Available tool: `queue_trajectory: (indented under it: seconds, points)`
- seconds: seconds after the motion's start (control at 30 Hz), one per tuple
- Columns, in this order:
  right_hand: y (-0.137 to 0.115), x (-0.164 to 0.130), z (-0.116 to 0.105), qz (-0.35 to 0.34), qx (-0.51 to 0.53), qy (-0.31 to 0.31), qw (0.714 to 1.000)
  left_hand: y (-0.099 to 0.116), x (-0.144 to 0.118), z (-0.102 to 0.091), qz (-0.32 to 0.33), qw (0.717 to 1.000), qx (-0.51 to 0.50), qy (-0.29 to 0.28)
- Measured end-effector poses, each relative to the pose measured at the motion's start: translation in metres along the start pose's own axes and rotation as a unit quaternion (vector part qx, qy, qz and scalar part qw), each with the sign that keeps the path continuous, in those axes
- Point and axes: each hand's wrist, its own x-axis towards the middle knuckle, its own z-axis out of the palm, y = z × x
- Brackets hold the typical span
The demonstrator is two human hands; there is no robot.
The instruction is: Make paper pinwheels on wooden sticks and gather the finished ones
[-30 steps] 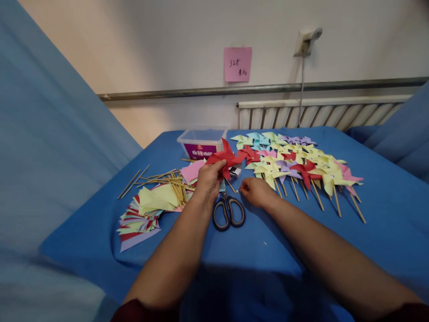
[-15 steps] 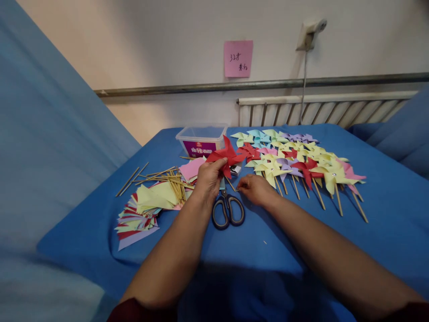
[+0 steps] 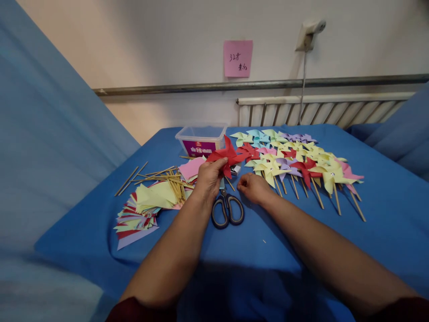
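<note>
My left hand (image 3: pixel 208 180) holds a folded red paper pinwheel (image 3: pixel 225 156) up above the blue table (image 3: pixel 295 250). My right hand (image 3: pixel 254 188) rests low on the cloth just to its right, fingers curled and pinched together; whether something small sits between the fingertips is too small to tell. Black-handled scissors (image 3: pixel 227 211) lie shut between my two wrists. A small silver box (image 3: pixel 235 169) lies just behind the pinwheel.
Finished pinwheels on sticks (image 3: pixel 301 167) fan out at the right. Cut coloured paper squares (image 3: pixel 142 210) and loose wooden sticks (image 3: pixel 157 176) lie at the left. A clear plastic tub (image 3: pixel 201 138) stands at the back. Blue covers rise on both sides.
My right hand has slid a little up and left, closer to the pinwheel. The left hand and the pinwheel have hardly moved; the view has tilted slightly.
</note>
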Motion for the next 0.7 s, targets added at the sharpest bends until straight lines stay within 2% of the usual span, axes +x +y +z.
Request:
queue_trajectory:
  seconds: [0.13,0.23,0.7]
  points:
    - [0.0047,0.0006,-0.0019,-0.045,0.054,-0.027,0.997,0.0008,-0.0009,0.0002,-0.003,1.0,-0.002,-0.006]
    - [0.0046,-0.0012,-0.0035,-0.083,0.043,-0.033,0.995,0.0008,-0.0011,0.0,-0.003,1.0,0.004,-0.004]
    - [0.011,-0.0005,-0.0047,-0.046,0.053,0.002,0.998,0.0048,-0.005,0.0021,-0.004,1.0,0.011,-0.006]
